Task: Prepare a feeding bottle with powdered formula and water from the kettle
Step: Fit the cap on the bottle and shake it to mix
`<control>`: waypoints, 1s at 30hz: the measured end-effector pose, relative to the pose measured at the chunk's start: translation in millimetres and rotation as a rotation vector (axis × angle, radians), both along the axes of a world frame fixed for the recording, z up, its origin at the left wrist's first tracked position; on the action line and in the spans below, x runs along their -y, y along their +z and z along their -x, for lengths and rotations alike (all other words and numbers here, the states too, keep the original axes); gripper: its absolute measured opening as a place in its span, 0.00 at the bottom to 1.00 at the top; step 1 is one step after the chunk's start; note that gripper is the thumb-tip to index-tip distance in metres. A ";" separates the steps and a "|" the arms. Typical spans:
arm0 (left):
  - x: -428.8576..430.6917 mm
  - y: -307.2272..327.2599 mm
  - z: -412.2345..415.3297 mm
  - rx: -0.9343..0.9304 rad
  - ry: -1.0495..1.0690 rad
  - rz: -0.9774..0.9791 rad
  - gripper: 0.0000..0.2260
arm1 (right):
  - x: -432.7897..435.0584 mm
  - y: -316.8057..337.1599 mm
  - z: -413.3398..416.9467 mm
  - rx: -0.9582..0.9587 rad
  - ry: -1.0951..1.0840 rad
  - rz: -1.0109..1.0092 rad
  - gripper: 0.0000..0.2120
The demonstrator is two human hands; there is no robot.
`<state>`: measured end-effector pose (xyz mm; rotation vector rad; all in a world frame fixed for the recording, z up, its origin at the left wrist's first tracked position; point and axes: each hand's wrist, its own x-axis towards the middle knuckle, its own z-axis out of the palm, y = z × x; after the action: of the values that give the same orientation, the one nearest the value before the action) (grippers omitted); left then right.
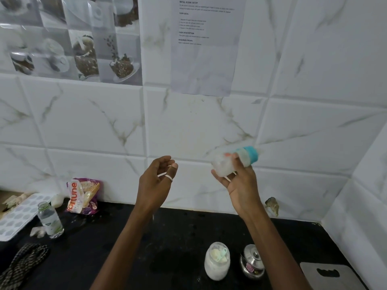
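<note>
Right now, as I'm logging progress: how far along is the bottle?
Filling looks done: the feeding bottle holds whitish contents, its teal collar on. In hand: the right hand grips it tipped and blurred, likely mixing; the left hand is empty. Left: closing the powder jar, apparently lidless.

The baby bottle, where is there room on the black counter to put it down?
Bare counter lies along the wall between the two forearms, and between the Fortune packet and the left forearm. It is crowded around the jar and steel pot at the front, and by the ice tray and small bottle far left.
</note>
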<state>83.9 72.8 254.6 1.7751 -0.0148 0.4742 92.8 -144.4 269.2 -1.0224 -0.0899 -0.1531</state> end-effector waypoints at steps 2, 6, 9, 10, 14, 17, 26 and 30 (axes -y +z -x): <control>-0.5 0.0 -0.2 -0.001 -0.005 0.002 0.11 | -1.8 0.5 1.9 -0.013 0.040 0.129 0.31; 0.0 2.9 -1.9 0.012 -0.001 0.004 0.11 | 1.9 -3.7 3.1 0.011 0.106 0.332 0.28; 1.1 2.4 -1.5 0.013 -0.008 0.005 0.11 | 5.3 1.1 0.6 0.009 0.001 0.045 0.28; 0.8 2.5 -1.1 0.011 -0.009 0.005 0.12 | 4.1 1.8 1.3 0.005 0.025 0.103 0.28; -0.8 4.0 -1.6 0.016 0.002 0.004 0.12 | 4.7 -2.1 2.8 0.016 0.117 0.286 0.29; -0.7 3.5 -1.4 0.013 -0.002 0.013 0.12 | 7.8 1.8 0.1 0.015 0.017 -0.001 0.27; 0.4 5.2 -2.1 0.018 -0.008 -0.002 0.13 | 0.7 7.6 1.4 0.021 0.042 0.050 0.26; -1.4 10.5 -4.3 0.028 -0.007 -0.013 0.13 | 1.6 4.5 3.2 0.028 0.149 0.330 0.24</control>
<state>88.2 74.3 265.1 1.7804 -0.0444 0.4948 89.5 -146.0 273.7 -1.3381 -0.2219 -0.0162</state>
